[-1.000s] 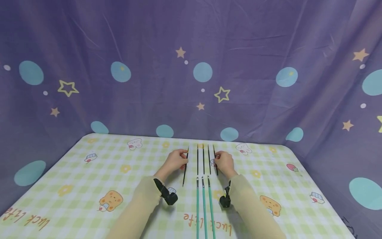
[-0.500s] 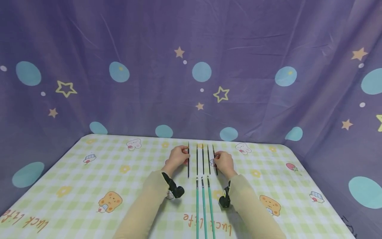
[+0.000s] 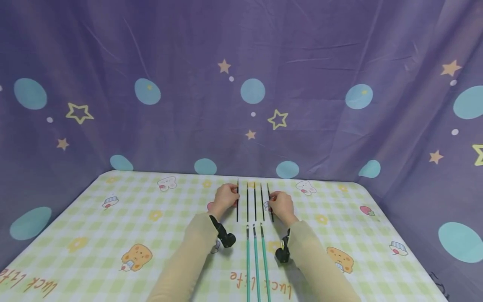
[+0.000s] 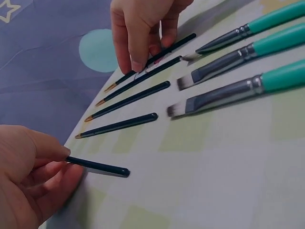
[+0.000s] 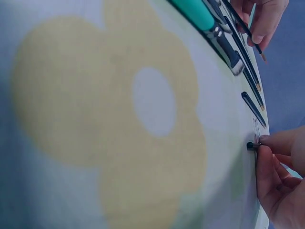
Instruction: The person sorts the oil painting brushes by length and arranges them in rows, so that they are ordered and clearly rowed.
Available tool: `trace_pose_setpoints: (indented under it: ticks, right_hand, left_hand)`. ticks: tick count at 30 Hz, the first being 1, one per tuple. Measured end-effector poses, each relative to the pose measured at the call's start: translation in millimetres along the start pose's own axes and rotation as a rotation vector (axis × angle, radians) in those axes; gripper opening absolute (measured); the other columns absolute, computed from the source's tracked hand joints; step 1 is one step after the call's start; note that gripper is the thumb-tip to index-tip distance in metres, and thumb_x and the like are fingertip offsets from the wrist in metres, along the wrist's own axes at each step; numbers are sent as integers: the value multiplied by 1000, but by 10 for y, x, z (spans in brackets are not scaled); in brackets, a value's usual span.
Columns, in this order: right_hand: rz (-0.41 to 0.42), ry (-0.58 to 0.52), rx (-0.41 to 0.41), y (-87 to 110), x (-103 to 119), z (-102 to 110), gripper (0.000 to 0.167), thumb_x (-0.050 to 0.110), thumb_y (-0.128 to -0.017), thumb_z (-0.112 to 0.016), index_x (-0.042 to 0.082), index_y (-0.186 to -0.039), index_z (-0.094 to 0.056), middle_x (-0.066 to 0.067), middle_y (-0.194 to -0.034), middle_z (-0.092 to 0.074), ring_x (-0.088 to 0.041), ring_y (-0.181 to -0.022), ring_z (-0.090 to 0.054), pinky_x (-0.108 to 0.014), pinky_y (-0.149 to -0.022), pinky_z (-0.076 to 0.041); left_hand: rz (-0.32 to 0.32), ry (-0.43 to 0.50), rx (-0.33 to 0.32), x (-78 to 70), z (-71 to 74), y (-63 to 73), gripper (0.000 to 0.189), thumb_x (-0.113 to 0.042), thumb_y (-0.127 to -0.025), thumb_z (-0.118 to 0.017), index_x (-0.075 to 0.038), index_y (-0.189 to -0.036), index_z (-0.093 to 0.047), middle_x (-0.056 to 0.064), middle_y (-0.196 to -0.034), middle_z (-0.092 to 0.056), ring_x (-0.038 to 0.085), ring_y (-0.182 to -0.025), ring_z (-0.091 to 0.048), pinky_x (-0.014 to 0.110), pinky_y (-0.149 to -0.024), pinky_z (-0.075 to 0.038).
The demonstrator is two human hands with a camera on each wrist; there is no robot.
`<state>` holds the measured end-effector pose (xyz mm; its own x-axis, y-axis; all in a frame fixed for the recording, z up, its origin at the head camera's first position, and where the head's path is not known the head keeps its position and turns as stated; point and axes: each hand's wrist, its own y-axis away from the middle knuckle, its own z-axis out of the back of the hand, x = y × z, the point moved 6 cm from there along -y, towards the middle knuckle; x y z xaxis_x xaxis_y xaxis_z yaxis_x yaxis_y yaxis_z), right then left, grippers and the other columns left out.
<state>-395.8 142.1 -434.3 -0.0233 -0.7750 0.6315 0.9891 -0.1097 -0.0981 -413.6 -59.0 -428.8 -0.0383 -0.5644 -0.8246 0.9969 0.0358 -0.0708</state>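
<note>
My left hand (image 3: pixel 226 196) pinches a thin black paintbrush (image 4: pixel 97 165) between thumb and fingers, its bristle end pointing to the back of the table. My right hand (image 3: pixel 283 206) pinches another thin black paintbrush (image 4: pixel 178 44), slightly tilted, at the right end of the row. Between the hands lie three more black paintbrushes (image 3: pixel 247 205), side by side with golden tips facing the back. In the right wrist view the right fingers (image 5: pixel 267 164) grip near the dark handle end (image 5: pixel 251 145) of their brush.
Three longer green-handled paintbrushes (image 3: pixel 256 260) lie in front of the black row, bristles toward it. A green checked tablecloth (image 3: pixel 158 235) with cartoon prints covers the table. Behind rises a purple curtain (image 3: pixel 188 126) with stars and blue ovals.
My left hand has moved right and a little away with its paintbrush, which has turned from slanted to nearly parallel with the row. The right hand stays on its brush.
</note>
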Motion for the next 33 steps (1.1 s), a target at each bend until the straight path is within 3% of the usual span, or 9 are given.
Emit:
trace_pose_setpoints:
  ticks: [5,12,20,26,33]
  right_hand:
    - [-9,-22,3,13,-15,-4,26,9,-78,-65,5,-103,-68,-4,-82,-64,-7,-50,-53,-19,-49,-46]
    - [-15,-45,-16,19,-29,12,25,9,-77,-66,5,-102,-68,-4,-79,-64,-6,-44,-51,-19,-48,-46]
    - [-24,-63,-15,41,-49,26,25,9,-78,-63,3,-103,-68,-3,-76,-63,-6,-44,-51,-19,-49,-45]
    - [6,-109,-33,77,-43,88,26,10,-79,-62,1,-103,-67,-6,-76,-64,-7,-47,-53,-20,-51,-47]
    - [1,-281,-13,165,-77,164,22,12,-82,-62,1,-101,-66,-7,-73,-61,-8,-48,-52,-20,-46,-44]
  left_hand:
    - [-5,-46,-22,6,-14,39,37,-1,-76,-61,1,-113,-62,7,-82,-60,6,-40,-50,20,-44,-48]
    - [-59,-154,-49,-47,-8,57,34,-4,-74,-61,-2,-108,-66,3,-80,-64,4,-41,-51,21,-64,-50]
    - [-45,-120,-35,-32,-33,59,33,-5,-76,-62,-1,-108,-65,4,-81,-64,5,-42,-52,19,-56,-50]
    - [-71,-124,-31,-16,-10,57,34,-5,-75,-62,-3,-109,-65,4,-81,-64,7,-51,-55,21,-59,-47]
    - [-22,-123,-18,27,127,156,32,-11,-80,-59,-14,-111,-63,-1,-90,-63,8,-49,-56,32,-59,-42]
